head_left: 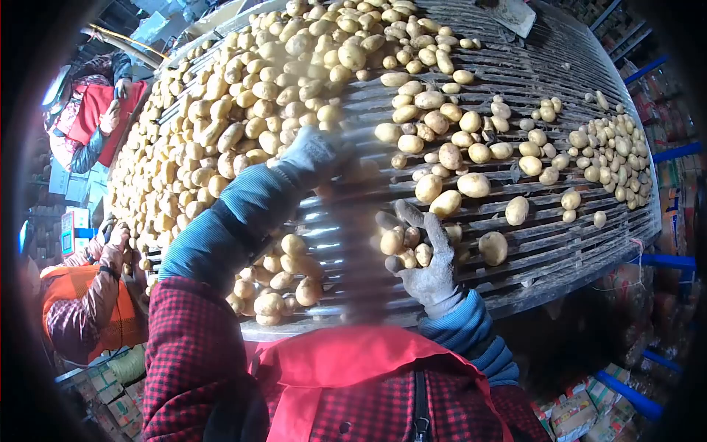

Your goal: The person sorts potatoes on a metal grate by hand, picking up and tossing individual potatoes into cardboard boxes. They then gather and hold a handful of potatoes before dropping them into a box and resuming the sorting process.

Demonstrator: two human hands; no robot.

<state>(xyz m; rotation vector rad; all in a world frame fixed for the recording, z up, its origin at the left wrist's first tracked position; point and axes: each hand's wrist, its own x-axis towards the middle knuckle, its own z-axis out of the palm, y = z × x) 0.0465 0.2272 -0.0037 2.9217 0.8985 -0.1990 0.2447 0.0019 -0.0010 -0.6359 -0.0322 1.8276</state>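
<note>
Many yellow-brown potatoes (pixel 254 99) lie heaped on the left and middle of a slatted metal table (pixel 353 272). My left hand (pixel 313 151), in a pale glove, reaches over the right edge of the heap; its fingers are smeared and what they touch cannot be made out. My right hand (pixel 431 261), in a grey glove, has its fingers spread and curved around a few small potatoes (pixel 405 247) on the slats. Single larger potatoes (pixel 493 248) rest to the right of it.
A pile of small potatoes (pixel 615 158) sits at the far right. At the left edge are two other people, one in a red apron (pixel 94 110), one in an orange vest (pixel 92 306). A scoop-like tray (pixel 513 16) lies at the top. Boxes (pixel 574 416) stand lower right.
</note>
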